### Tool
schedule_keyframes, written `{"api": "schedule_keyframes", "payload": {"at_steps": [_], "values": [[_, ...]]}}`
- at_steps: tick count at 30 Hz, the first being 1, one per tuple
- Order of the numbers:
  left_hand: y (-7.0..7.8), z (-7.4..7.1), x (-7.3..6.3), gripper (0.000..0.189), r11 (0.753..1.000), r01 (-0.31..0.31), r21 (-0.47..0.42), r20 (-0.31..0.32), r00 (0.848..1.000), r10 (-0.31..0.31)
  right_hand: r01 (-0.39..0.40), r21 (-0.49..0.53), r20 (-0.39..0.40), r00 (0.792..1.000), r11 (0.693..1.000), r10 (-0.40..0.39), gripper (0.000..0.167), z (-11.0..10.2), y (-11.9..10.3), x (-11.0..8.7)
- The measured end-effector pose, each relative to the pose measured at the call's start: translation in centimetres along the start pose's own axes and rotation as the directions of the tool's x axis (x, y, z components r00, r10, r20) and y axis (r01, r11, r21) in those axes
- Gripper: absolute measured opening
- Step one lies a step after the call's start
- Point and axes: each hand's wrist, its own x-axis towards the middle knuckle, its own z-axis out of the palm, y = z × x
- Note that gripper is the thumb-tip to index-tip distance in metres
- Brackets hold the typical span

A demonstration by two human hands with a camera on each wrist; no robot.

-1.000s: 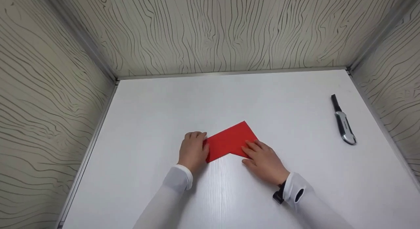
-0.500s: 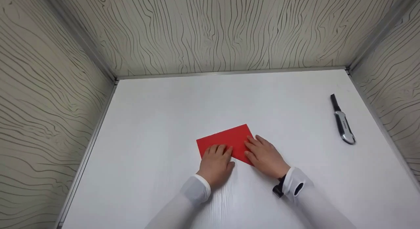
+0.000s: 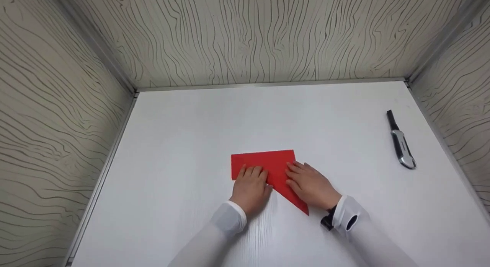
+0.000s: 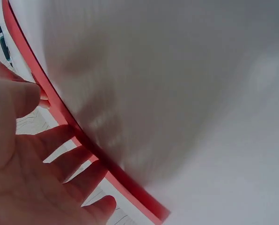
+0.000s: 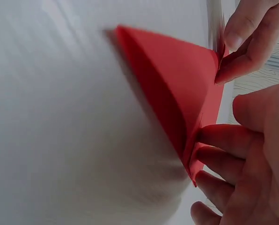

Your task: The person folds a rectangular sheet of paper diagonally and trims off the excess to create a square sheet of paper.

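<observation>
The sleeves [image 3: 208, 242] are white, with a black band [image 3: 327, 222] by the right cuff [image 3: 342, 211].

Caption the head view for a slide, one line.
Left hand and right hand rest on folded red paper on a white table, a black-and-silver tool lying off to the right.

Red paper [image 3: 276, 165], tool [image 3: 401, 145] on table [image 3: 191, 129]

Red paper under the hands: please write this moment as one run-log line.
red paper: partly folded, on white table | left hand: touches paper | right hand: touches paper | black-and-silver tool: right side, untouched
</observation>
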Motion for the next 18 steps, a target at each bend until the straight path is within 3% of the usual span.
{"api": "schedule_keyframes", "payload": {"at_steps": [13, 18], "values": [[-0.1, -0.2, 1.1, 0.067, 0.994, 0.033, 0.102, 0.06, 0.997, -0.039, 0.116, -0.053, 0.022, 0.993, 0.992, -0.115, 0.047, 0.1, -1.8, -1.3], [-0.2, -0.4, 1.5, 0.06, 0.992, 0.014, 0.125, 0.07, 0.997, -0.023, 0.156, -0.035, 0.045, 0.987, 0.987, -0.154, 0.046, 0.5, -2.8, -1.6]]}}
